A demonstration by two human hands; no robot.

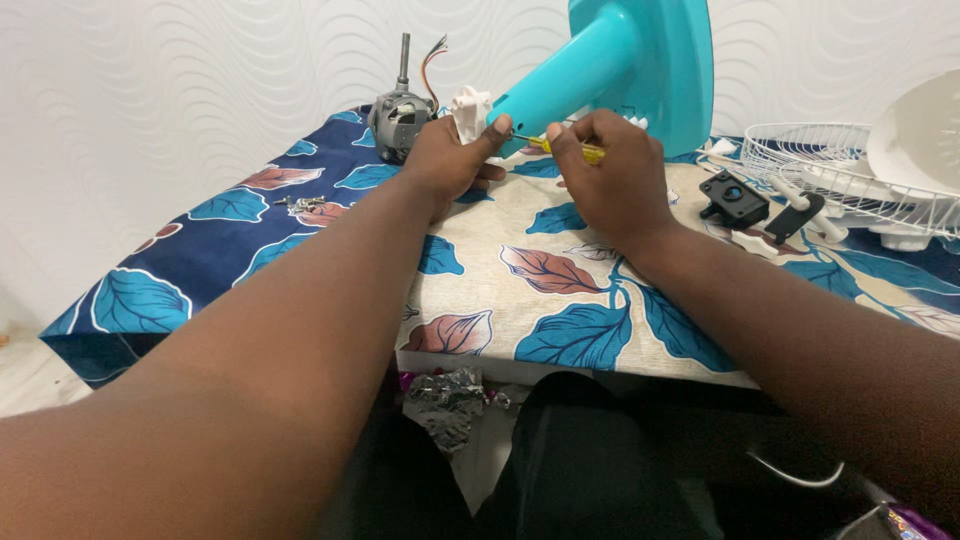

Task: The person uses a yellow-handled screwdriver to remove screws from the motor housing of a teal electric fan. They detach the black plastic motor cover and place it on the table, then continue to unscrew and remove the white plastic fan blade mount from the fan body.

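A turquoise fan stand [600, 60] lies tilted over the table, its round base up at the back. My left hand [450, 160] grips the narrow end of its neck, beside a white plastic part [470, 110]. My right hand [610, 180] is closed on a yellow-handled screwdriver [570, 150], whose tip points left at the neck near my left thumb. A grey fan motor [400, 115] with a shaft and coloured wires stands just behind my left hand.
The table wears a leaf-patterned cloth [540, 290]. Several loose screws [300, 204] lie at left. Black plastic parts [735, 198] sit right of my hand. A white wire fan guard [830, 165] and a white fan blade [920, 130] are at far right. Crumpled foil [445, 400] lies below the table edge.
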